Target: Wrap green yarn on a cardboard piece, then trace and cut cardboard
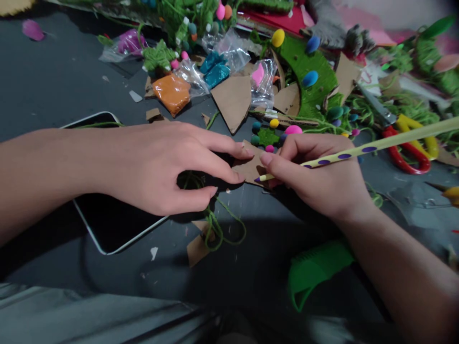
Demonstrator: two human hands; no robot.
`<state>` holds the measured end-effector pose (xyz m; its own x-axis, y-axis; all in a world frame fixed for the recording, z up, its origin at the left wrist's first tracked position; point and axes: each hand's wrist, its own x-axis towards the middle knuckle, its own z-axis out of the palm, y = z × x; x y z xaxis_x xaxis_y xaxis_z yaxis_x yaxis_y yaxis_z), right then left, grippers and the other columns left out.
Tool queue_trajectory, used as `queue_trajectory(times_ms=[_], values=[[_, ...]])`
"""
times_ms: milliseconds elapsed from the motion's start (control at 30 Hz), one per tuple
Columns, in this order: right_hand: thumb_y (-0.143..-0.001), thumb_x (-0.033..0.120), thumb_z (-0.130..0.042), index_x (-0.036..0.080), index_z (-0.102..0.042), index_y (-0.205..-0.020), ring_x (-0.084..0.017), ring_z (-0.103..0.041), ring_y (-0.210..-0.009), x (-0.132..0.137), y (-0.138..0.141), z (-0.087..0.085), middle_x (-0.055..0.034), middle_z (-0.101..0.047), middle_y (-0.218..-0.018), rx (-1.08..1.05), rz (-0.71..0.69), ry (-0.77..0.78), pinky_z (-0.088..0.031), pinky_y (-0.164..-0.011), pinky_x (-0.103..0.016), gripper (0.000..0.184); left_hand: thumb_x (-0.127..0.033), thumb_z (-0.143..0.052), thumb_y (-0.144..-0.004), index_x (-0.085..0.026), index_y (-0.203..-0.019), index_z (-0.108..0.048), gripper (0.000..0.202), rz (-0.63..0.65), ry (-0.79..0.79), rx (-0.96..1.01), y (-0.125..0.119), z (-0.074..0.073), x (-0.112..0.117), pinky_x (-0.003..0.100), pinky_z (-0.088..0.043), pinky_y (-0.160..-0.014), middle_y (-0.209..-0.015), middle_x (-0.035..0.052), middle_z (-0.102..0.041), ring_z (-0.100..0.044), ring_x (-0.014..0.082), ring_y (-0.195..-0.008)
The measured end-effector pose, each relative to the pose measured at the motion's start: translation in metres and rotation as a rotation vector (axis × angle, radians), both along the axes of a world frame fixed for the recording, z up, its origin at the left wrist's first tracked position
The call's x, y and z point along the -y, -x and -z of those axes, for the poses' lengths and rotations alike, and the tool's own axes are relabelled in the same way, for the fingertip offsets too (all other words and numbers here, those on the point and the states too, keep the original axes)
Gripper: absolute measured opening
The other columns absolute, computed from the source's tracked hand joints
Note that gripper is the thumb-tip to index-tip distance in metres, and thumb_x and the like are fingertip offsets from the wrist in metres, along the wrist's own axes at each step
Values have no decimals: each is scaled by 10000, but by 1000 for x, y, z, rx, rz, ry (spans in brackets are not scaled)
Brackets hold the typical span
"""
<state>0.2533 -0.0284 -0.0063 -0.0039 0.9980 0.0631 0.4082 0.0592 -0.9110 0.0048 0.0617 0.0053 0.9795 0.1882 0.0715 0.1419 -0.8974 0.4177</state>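
Observation:
My right hand (319, 177) grips a pale yellow pencil with purple dots (358, 150), its tip touching a small brown cardboard piece (251, 167) on the dark table. My left hand (168, 165) lies spread over the table, fingertips pressing on the cardboard's left edge. Under my left wrist lies a dark tablet (111, 224). Green yarn (215, 229) trails below my left hand.
Behind the hands lie cardboard scraps (233, 100), plastic bags of orange (172, 93) and blue (215, 71) material, coloured foam eggs, a green yarn-wrapped ring (315, 91), and red-and-yellow scissors (409, 148) at right. A green plastic piece (315, 270) sits under my right forearm.

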Motion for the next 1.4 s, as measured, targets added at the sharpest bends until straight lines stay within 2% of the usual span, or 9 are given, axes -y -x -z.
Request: queue_trajectory(times_ms=[67, 200, 367, 567, 767, 967, 1133, 1300, 1400], values=[[-828, 118, -817, 239, -635, -535, -131, -647, -488, 0, 0, 0, 33, -693, -522, 15, 3, -12, -494, -490, -263, 365, -238, -511, -981, -324, -1280, -793, 420, -1, 2, -3, 0, -1, 1, 312, -628, -962, -1668, -42, -539, -766, 213, -1186], [-850, 140, -793, 246, -610, -526, -137, -633, -484, 1, -1, 1, 28, -689, -519, 43, 1, -33, -485, -483, -271, 387, -255, -496, -997, -322, -1276, -794, 413, -6, -10, 24, 0, -2, 1, 325, -628, -977, -1643, -31, -570, -733, 234, -1285], [-879, 175, -791, 240, -620, -545, -146, -641, -507, 3, -2, 2, 14, -705, -549, 32, -1, -27, -488, -512, -289, 381, -255, -502, -1002, -330, -1264, -796, 401, 6, -25, 32, -1, 1, 0, 272, -633, -897, -1604, -45, -610, -750, 206, -1257], [-855, 182, -805, 240, -592, -544, -143, -627, -514, 4, -4, 2, 20, -695, -551, 87, 5, -42, -460, -498, -283, 381, -250, -502, -1008, -333, -1311, -775, 416, -8, -22, 21, 0, 1, 1, 343, -615, -1069, -1660, -48, -549, -689, 230, -1368], [-878, 212, -801, 245, -614, -555, -141, -631, -513, 4, -3, 3, 18, -710, -564, 61, 5, -26, -495, -507, -287, 375, -262, -496, -1004, -342, -1256, -797, 401, -6, -7, 26, -2, 0, 1, 292, -640, -977, -1627, -54, -586, -725, 205, -1302], [-852, 159, -789, 239, -590, -534, -139, -626, -520, 3, -3, 3, 19, -694, -544, 69, 18, -56, -474, -507, -282, 383, -260, -495, -1016, -322, -1293, -783, 404, -8, -24, 25, 0, 1, 1, 355, -616, -1079, -1648, -40, -563, -683, 240, -1377], [-883, 180, -793, 237, -614, -551, -131, -617, -507, 5, -2, 2, 23, -693, -551, 39, 9, -34, -489, -529, -293, 382, -244, -498, -1002, -319, -1251, -796, 396, 10, -12, 30, -1, -1, 2, 299, -637, -966, -1634, -39, -580, -730, 227, -1299], [-857, 164, -818, 229, -602, -552, -146, -636, -539, 5, -5, 4, 20, -690, -565, 81, 10, -62, -464, -534, -296, 379, -242, -487, -1008, -319, -1275, -788, 409, -3, -15, 33, 0, 0, 2, 341, -612, -1079, -1645, -35, -568, -679, 232, -1385], [-852, 153, -816, 226, -600, -547, -135, -625, -521, 4, -5, 4, 18, -696, -551, 43, 20, -55, -484, -546, -288, 380, -256, -488, -1017, -326, -1277, -789, 403, -10, -23, 34, 0, 1, 2, 326, -618, -1055, -1638, -36, -576, -698, 228, -1358]])
